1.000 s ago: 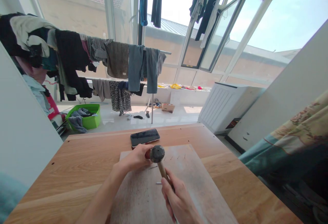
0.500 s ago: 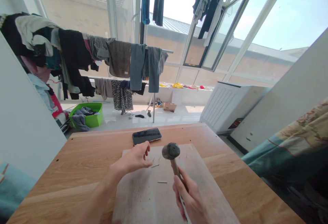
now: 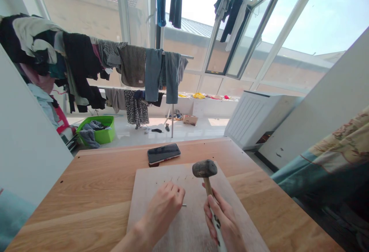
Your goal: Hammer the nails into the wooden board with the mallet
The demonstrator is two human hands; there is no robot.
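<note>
My right hand (image 3: pixel 221 215) is wrapped round the handle of a hammer (image 3: pixel 205 168), its dark head raised above the right part of a pale wooden board (image 3: pixel 141 202). My left hand (image 3: pixel 168 200) is low over the middle of the board with its fingers curled; the fingertips are hidden underneath. One end of a loose nail (image 3: pixel 184 205) shows beside the left hand's fingers, and I cannot tell whether they grip it. Several thin nails (image 3: pixel 178 177) stand in a row near the board's far edge.
Beyond the board a phone (image 3: pixel 163 153) lies on the wooden table (image 3: pixel 95 190). Past the table are a green basket (image 3: pixel 106 134) with clothes, a drying rack hung with laundry (image 3: pixel 132 65) and a white cabinet (image 3: pixel 246 117). A curtain (image 3: pixel 325 159) hangs at the right.
My left hand has come down and nearer, from beside the row of nails to the loose nail. The hammer has shifted to the right and its head has turned sideways.
</note>
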